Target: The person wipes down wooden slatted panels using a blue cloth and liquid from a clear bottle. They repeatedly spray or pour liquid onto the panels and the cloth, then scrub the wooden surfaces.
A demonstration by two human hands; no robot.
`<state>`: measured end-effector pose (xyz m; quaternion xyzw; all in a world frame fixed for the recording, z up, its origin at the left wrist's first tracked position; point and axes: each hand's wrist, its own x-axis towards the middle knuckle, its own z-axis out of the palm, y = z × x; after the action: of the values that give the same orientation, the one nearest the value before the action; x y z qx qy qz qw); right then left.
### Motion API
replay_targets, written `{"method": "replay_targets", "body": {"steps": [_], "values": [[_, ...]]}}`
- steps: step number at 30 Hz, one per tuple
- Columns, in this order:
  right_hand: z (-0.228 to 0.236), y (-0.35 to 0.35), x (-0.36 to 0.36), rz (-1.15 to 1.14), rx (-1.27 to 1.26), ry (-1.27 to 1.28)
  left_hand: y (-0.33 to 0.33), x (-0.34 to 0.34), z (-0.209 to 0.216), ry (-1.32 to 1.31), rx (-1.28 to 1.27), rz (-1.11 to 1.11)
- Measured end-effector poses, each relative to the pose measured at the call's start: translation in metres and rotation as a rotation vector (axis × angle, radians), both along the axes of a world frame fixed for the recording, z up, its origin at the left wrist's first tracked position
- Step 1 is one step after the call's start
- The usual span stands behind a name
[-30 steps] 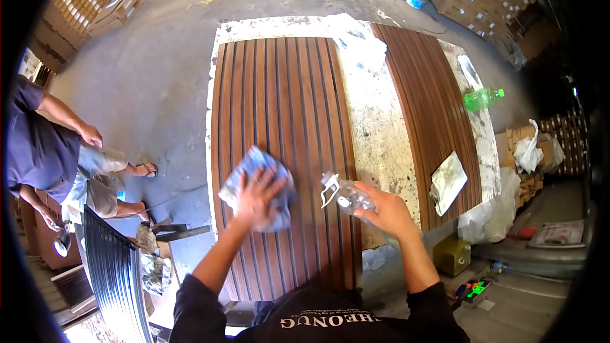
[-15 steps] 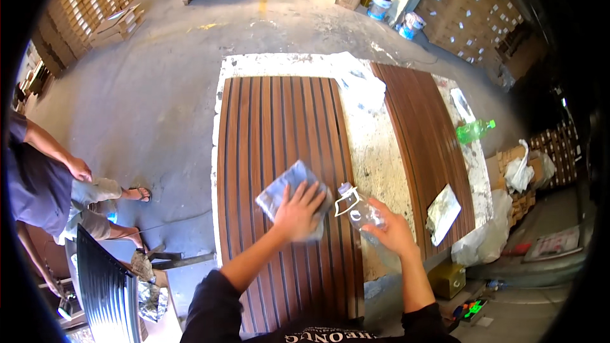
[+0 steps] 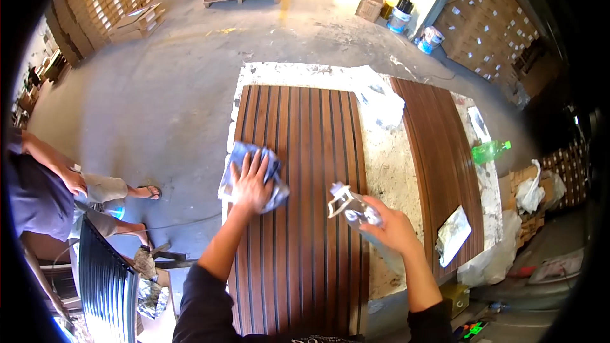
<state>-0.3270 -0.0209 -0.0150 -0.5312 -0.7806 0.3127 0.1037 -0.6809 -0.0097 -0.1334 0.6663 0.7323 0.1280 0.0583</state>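
A brown slatted panel [image 3: 298,241] with dark grooves lies lengthwise before me. On its left edge my left hand [image 3: 251,187] presses a crumpled blue cloth [image 3: 277,198] flat, its fingers spread over the top and the cloth showing all round. Over the panel's right side, my right hand [image 3: 391,225] is closed round a clear plastic bottle [image 3: 356,211]. The bottle tilts, its capped neck with a pale loop pointing up and left. What is in the bottle I cannot make out.
Beneath the panel is a stained white worktop [image 3: 389,165]. A second brown panel [image 3: 435,146] bears a folded pale cloth [image 3: 454,236]. White plastic film [image 3: 379,98] and a green bottle [image 3: 490,152] lie nearby. At left, a person [image 3: 44,184] stands near a black ribbed panel [image 3: 105,273].
My left hand has slid the blue cloth left and a little farther away, to the panel's left edge. My right hand still holds the bottle, now more over the panel. The view has shifted slightly.
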Motion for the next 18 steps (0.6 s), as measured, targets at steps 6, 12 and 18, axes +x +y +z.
{"method": "replay_targets", "body": {"steps": [6, 12, 18], "values": [[-0.013, 0.016, -0.081, 0.514, -0.008, -0.208, -0.185, 0.000, -0.002, -0.098, -0.018, 0.088], [-0.019, 0.045, -0.110, 0.527, 0.094, -0.246, -0.188, -0.002, 0.005, -0.144, -0.029, 0.038], [-0.026, 0.089, -0.150, 0.524, 0.156, -0.344, -0.110, -0.028, -0.011, -0.215, 0.120, 0.002]]}}
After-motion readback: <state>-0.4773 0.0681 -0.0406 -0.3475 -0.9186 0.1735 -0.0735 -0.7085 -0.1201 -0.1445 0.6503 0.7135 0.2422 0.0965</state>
